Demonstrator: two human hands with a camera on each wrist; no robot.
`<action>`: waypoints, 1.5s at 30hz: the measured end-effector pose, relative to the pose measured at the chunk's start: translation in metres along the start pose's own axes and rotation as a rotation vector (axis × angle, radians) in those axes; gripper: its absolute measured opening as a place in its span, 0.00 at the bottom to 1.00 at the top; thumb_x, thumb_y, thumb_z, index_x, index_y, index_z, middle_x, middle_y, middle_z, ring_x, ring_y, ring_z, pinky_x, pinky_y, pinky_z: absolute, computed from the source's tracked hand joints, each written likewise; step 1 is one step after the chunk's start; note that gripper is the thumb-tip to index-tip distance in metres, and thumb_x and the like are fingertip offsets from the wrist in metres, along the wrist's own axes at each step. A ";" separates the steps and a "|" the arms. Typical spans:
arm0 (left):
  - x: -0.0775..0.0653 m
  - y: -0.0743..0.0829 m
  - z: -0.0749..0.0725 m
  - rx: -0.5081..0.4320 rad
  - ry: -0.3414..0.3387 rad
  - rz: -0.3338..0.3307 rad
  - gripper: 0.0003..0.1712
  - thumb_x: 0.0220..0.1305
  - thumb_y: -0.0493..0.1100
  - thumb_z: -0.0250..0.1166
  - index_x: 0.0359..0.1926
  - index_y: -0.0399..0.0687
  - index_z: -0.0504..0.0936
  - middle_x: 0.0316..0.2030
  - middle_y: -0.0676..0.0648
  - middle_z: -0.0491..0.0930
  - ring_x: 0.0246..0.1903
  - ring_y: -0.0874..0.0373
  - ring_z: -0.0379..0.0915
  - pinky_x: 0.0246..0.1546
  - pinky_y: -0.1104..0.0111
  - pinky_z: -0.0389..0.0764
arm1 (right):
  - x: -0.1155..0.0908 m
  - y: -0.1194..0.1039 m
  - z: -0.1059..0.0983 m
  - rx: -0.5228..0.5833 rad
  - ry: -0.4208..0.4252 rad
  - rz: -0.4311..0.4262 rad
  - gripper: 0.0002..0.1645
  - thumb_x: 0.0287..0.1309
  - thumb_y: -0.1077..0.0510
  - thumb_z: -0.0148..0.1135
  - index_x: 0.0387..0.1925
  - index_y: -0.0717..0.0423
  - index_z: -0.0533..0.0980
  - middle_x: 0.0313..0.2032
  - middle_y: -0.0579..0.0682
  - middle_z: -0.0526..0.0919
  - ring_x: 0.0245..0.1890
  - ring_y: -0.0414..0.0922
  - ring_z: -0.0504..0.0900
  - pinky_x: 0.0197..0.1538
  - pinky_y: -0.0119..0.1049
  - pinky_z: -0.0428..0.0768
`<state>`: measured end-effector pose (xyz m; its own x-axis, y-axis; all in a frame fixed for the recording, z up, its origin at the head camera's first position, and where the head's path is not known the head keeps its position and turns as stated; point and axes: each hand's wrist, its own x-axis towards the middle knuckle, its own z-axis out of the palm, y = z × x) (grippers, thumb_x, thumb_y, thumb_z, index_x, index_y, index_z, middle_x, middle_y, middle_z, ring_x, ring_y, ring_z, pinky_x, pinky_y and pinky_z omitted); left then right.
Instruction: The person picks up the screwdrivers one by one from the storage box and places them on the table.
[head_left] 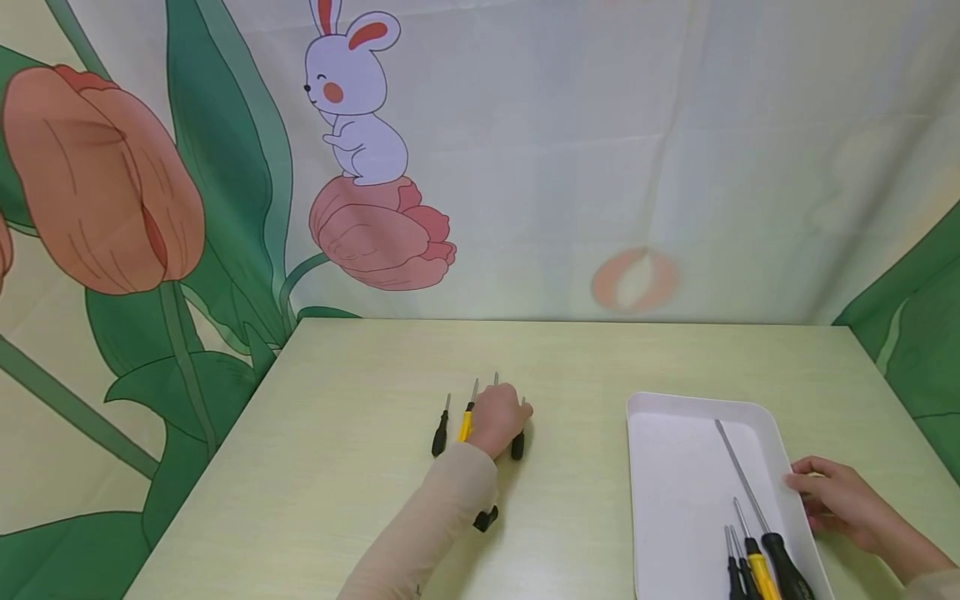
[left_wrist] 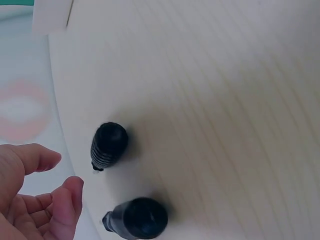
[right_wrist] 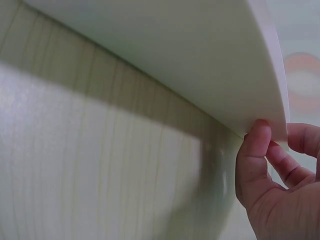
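My left hand (head_left: 498, 419) is over a row of screwdrivers on the table. In the left wrist view a gap shows between its thumb and fingers (left_wrist: 72, 192), with nothing held. Left of it lie a small black screwdriver (head_left: 440, 433) and a yellow-and-black one (head_left: 466, 423); another black screwdriver (head_left: 518, 445) lies to its right. The hand hides most of a further one, whose tip (head_left: 496, 378) pokes out beyond. At the white tray's (head_left: 675, 492) right rim, my right hand (head_left: 843, 504) pinches the edge between thumb and index finger.
Inside the tray, on its right side, lie a long black screwdriver (head_left: 783, 567), a yellow-and-black one (head_left: 761, 575) and two small black ones. A printed curtain (head_left: 525, 167) hangs behind the table's (head_left: 322, 467) far edge. A small black piece (head_left: 486, 518) shows beside the left sleeve.
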<state>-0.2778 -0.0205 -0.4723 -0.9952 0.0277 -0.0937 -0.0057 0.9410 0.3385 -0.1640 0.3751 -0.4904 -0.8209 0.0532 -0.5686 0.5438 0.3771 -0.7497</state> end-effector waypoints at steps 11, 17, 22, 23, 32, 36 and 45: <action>-0.010 0.014 0.003 -0.164 -0.073 0.066 0.28 0.53 0.46 0.58 0.03 0.51 0.55 0.04 0.56 0.48 0.06 0.65 0.43 0.08 0.75 0.47 | -0.001 0.001 0.001 0.003 0.009 -0.012 0.20 0.58 0.53 0.50 0.43 0.67 0.63 0.25 0.44 0.74 0.25 0.42 0.73 0.28 0.35 0.74; -0.016 0.019 0.006 -0.252 -0.111 0.084 0.25 0.52 0.45 0.59 0.04 0.51 0.59 0.04 0.56 0.60 0.06 0.64 0.50 0.09 0.75 0.50 | -0.001 0.001 0.001 0.009 0.013 -0.011 0.20 0.58 0.53 0.50 0.43 0.67 0.63 0.24 0.44 0.74 0.24 0.41 0.73 0.28 0.35 0.74; -0.020 0.024 0.007 -0.287 -0.148 0.116 0.21 0.52 0.45 0.58 0.07 0.50 0.66 0.07 0.54 0.71 0.09 0.62 0.61 0.13 0.75 0.57 | -0.001 0.001 0.002 0.008 0.012 -0.013 0.20 0.58 0.53 0.50 0.43 0.67 0.63 0.24 0.44 0.74 0.24 0.41 0.73 0.27 0.34 0.74; -0.020 0.025 0.007 -0.293 -0.160 0.118 0.20 0.53 0.45 0.58 0.08 0.50 0.67 0.08 0.54 0.72 0.10 0.62 0.62 0.13 0.75 0.59 | -0.001 0.001 0.002 0.008 0.011 -0.013 0.20 0.58 0.53 0.50 0.43 0.67 0.63 0.24 0.44 0.74 0.24 0.41 0.73 0.27 0.34 0.74; -0.026 0.035 0.008 -0.379 -0.250 0.131 0.13 0.53 0.44 0.59 0.15 0.47 0.74 0.09 0.54 0.73 0.11 0.64 0.68 0.17 0.75 0.68 | -0.001 0.000 0.002 0.002 0.011 -0.006 0.20 0.58 0.53 0.49 0.43 0.67 0.63 0.24 0.44 0.74 0.24 0.42 0.73 0.27 0.34 0.74; -0.029 0.039 0.010 -0.453 -0.287 0.119 0.11 0.53 0.44 0.60 0.18 0.46 0.74 0.12 0.52 0.75 0.12 0.64 0.70 0.17 0.74 0.72 | -0.002 -0.001 0.002 -0.002 0.011 -0.007 0.21 0.59 0.53 0.49 0.44 0.67 0.62 0.24 0.44 0.74 0.24 0.42 0.73 0.28 0.35 0.74; -0.042 0.053 0.011 -0.598 -0.372 0.114 0.08 0.53 0.42 0.61 0.23 0.43 0.74 0.16 0.49 0.77 0.17 0.58 0.75 0.21 0.71 0.76 | -0.004 0.000 0.003 0.008 0.010 -0.017 0.20 0.58 0.53 0.50 0.43 0.67 0.63 0.24 0.44 0.74 0.24 0.41 0.73 0.27 0.35 0.74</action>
<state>-0.2351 0.0314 -0.4604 -0.8940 0.3289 -0.3043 -0.0620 0.5819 0.8109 -0.1606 0.3724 -0.4893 -0.8317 0.0563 -0.5523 0.5310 0.3710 -0.7618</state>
